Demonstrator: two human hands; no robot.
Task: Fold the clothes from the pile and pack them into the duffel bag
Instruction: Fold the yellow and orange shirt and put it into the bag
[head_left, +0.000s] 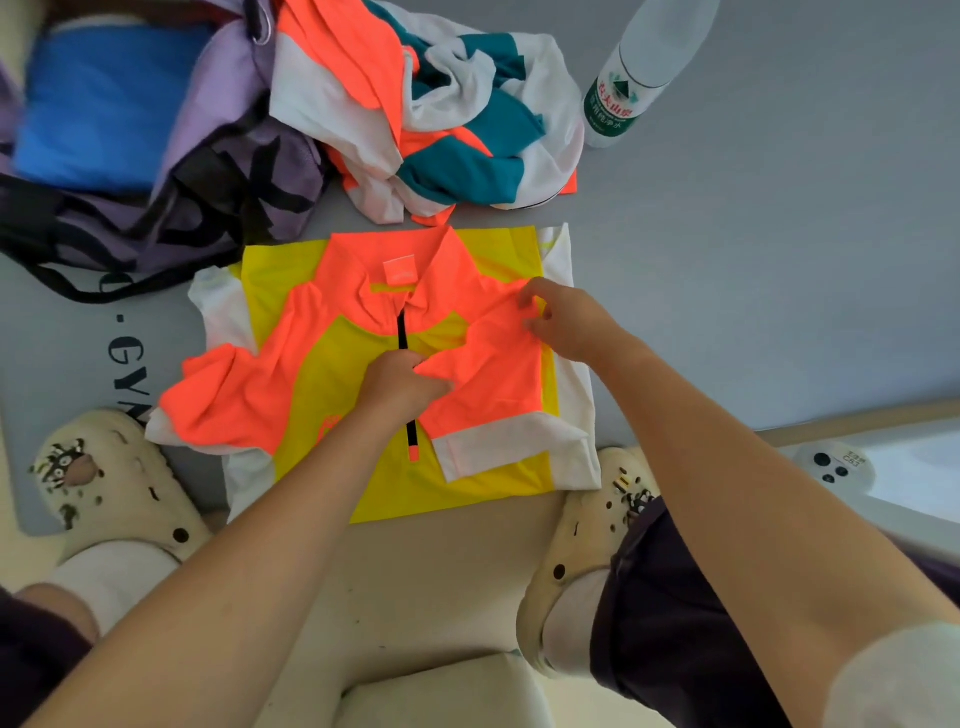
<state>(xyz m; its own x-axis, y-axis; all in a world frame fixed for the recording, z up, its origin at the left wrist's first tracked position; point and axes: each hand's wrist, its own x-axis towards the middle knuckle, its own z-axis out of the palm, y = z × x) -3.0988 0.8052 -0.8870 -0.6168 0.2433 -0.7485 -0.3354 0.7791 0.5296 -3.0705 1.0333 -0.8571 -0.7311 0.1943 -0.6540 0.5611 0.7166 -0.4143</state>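
The yellow and orange shirt (322, 374) lies face up and flat on the grey mat (727, 260), collar away from me, between my two feet. My left hand (402, 382) rests at the middle of the shirt on the black zip line; its fingers are curled and clamped on the tip of the folded-in orange sleeve. My right hand (566, 322) sits on the shirt's right shoulder area; its fingers (530, 299) are bent and pinch the orange cloth there.

The pile of clothes (441, 104), white, teal and orange, lies crumpled just beyond the shirt's collar. The purple duffel bag (208, 171) lies to the left of the pile, open, with a blue garment (98, 109) inside. A water bottle (639, 73) lies right of the pile. Cream clogs (114, 483) flank the shirt's near edge.
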